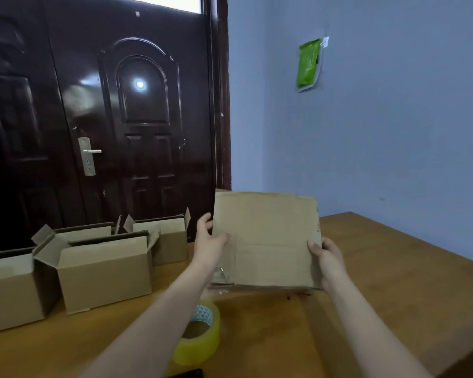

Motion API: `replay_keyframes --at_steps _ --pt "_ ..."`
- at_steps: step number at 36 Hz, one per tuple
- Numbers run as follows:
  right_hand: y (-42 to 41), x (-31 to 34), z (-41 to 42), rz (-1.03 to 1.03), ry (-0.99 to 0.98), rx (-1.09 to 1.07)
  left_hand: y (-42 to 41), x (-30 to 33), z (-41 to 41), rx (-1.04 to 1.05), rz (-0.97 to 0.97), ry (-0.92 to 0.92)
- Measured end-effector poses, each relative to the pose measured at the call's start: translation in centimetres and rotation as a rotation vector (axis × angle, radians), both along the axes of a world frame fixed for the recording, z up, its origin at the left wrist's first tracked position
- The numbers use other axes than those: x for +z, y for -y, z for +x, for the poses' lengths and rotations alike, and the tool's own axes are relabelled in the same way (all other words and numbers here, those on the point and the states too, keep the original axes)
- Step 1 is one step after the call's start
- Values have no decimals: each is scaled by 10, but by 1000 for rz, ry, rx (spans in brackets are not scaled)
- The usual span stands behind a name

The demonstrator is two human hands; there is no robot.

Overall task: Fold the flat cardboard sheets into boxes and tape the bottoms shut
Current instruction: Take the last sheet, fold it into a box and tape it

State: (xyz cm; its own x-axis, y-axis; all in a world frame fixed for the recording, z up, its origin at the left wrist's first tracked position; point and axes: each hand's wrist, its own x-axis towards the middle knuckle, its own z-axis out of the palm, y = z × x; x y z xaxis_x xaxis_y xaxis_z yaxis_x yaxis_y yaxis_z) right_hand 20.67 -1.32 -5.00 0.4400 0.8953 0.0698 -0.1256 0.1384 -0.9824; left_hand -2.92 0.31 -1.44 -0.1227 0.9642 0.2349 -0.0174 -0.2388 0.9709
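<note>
Head view shows my two hands up in front of me, each gripping a side edge of a flat cardboard sheet (265, 238) that I hold nearly upright above the tabletop (380, 282). My left hand (209, 241) clasps the left edge with the thumb on the near face and the fingers wrapped behind; my right hand (324, 255) pinches the right edge lower down, thumb on the near face as well. I judge this grip, one hand on each side, is meant to let me push the edges toward each other so the collapsed sheet opens into a tube. The sheet's lower edge sits just above what looks like more flat cardboard (257, 289) lying on the tabletop, probably the supply pile, though I cannot tell how many sheets it holds. Nearer to me, under my left forearm, a roll of clear tape (200, 336) lies flat, close at hand for sealing the bottom once the flaps are folded. To the left, several finished boxes (104, 271) stand together with their top flaps open, set aside out of the working area. Behind them is a dark door (137, 118), and a green packet (309, 64) hangs on the blue wall.
</note>
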Motion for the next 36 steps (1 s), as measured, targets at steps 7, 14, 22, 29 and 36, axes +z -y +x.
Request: replay_keyframes --at_steps 7,14,22,29,36 --pt "18 27 -45 230 -73 74 23 49 -33 9 169 219" --pt "19 25 -98 258 -94 128 59 87 -71 75 364 97" --pt "11 13 -148 97 -83 215 80 116 -110 201 415 -178" --pt "22 22 -185 248 104 161 104 140 -142 360 403 -469" --pt "21 16 -220 261 348 391 120 147 -173 452 383 -632"
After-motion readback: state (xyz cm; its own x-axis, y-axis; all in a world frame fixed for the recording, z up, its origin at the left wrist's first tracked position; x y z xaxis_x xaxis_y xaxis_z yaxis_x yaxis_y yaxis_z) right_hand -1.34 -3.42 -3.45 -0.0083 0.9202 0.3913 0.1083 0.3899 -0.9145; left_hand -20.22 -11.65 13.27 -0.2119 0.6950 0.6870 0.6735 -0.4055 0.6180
